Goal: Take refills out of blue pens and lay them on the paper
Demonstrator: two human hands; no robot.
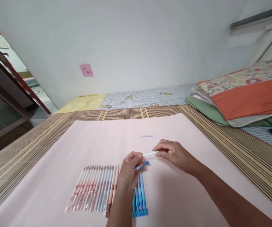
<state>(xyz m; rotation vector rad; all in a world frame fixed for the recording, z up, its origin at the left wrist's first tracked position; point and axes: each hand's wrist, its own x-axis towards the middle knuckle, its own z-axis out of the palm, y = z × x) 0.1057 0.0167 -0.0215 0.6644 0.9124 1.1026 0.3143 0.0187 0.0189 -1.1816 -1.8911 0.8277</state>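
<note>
Toward the pink sheet's (79, 142) near edge, a blue pen (142, 165) is gripped by the left hand (130, 171), while a thin white refill (150, 154) is pinched by the right hand (174, 154), just above the pen row (95, 189).

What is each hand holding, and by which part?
The left hand holds a blue pen by its barrel; the right hand, a white rod by one end.

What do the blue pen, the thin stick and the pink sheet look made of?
The blue pen in the left hand: probably plastic, smooth and evenly coloured. The thin stick in the right hand: likely a pale plastic tube, straight and slim, too small to be sure. The pink sheet: matte paper or thin card, flat with no sheen.
</note>
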